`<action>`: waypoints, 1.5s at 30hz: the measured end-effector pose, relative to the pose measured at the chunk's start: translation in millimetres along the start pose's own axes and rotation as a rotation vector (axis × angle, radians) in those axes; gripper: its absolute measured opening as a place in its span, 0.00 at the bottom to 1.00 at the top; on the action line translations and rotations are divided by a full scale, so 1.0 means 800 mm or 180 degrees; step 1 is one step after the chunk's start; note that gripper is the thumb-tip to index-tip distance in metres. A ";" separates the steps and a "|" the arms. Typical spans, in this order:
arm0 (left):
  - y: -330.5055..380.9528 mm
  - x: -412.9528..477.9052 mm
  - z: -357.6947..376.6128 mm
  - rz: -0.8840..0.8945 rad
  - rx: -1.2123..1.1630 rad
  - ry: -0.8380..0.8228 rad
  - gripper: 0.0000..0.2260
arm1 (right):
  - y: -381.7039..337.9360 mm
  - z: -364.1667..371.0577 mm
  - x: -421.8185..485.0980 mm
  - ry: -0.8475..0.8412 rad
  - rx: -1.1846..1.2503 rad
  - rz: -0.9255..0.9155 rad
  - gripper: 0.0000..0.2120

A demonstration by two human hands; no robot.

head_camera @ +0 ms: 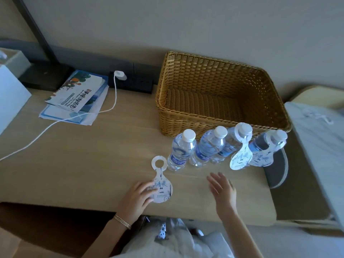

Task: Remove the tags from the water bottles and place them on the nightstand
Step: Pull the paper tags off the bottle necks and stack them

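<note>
Tags are what matter here, and one loose tag [161, 183] lies flat on the nightstand [93, 155] near its front edge. The fingers of the left hand [135, 198] rest on its wide end, laid flat rather than pinching. The right hand [222, 190] hovers just beside it over bare wood, fingers spread and holding nothing.

Behind them the water bottles stand in a tight row, touching or nearly so. The first bottle [181, 151] and second bottle [209, 148] have bare necks. The third bottle [232, 144] wears a hanging tag [241, 159], and the fourth bottle [264, 144] wears the last tag [260, 158]. I see only one loose tag; I cannot tell whether a second lies under it.

My worry is that row. Lifting a ring off a cap one-handed could tip a bottle into its neighbours, and the fourth stands close to the right-hand edge, so it could go over. A sideways tug might also tear the thin card ring. The loose tag is near enough to the front edge for a sleeve to sweep it off.

The top is pale, smooth wood. Just behind the bottles is a wicker basket [186, 118]. To the left are brochures [78, 92], with a white cable [55, 123] running to a black power strip [134, 82]. A plain wall [186, 25] closes it off.
</note>
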State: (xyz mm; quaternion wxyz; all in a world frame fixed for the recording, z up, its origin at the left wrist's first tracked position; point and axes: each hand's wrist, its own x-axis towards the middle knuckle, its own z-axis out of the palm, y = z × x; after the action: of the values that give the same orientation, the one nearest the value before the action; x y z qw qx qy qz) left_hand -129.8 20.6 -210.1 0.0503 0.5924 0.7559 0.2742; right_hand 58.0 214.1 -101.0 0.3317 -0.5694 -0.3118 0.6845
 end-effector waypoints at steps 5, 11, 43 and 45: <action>0.008 0.007 0.009 -0.0093 -0.0137 0.0063 0.16 | -0.058 -0.017 -0.002 0.0078 0.0515 -0.0131 0.06; 0.003 0.004 0.012 -0.0126 -0.0201 0.0088 0.13 | -0.070 -0.018 -0.027 0.0382 0.0199 -0.0638 0.03; 0.021 0.009 -0.003 -0.0109 -0.0115 0.0182 0.11 | -0.077 -0.016 -0.075 -0.2351 -0.2833 -0.0441 0.09; 0.019 0.005 0.000 -0.0104 -0.0057 0.0145 0.08 | -0.057 -0.003 -0.064 -0.1924 -0.3301 -0.0613 0.10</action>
State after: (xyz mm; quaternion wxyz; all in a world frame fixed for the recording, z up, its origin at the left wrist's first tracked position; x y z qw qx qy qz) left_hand -118.2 26.8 -201.6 0.0428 0.5731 0.7639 0.2935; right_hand 71.7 199.2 -35.4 -0.0317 -0.4064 -0.7352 0.5417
